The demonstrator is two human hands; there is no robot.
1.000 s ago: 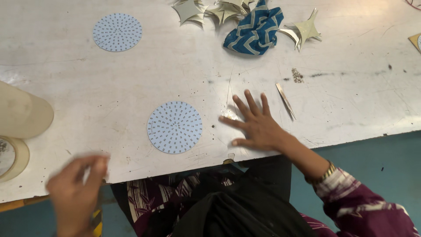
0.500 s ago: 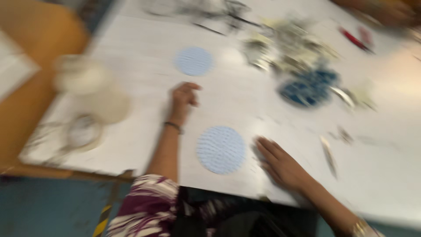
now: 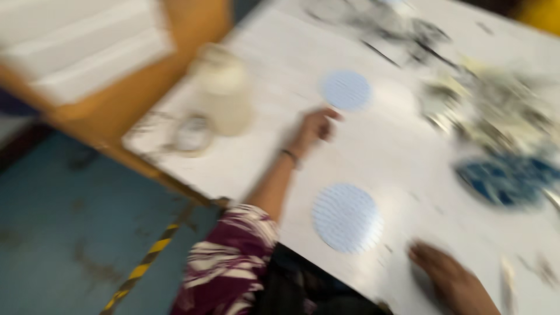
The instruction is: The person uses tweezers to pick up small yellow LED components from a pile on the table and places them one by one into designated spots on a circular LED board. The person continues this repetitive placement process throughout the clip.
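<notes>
Left hand (image 3: 315,127) loosely curled beside far blue disc (image 3: 346,90), grip unclear; right hand (image 3: 452,279) flat on table (image 3: 402,157).

Motion blur smears the whole view. The right hand (image 3: 452,283) at five o'clock is cut off by the bottom edge, fingers indistinct. The pale jar (image 3: 224,96) and the clutter (image 3: 490,99) at two o'clock, perhaps paper scraps, cannot be made out.

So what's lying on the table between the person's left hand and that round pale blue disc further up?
Nothing: in the blurred head view, the left hand reaches toward the far pale blue dotted disc, with only a short stretch of bare white table between them.
</notes>
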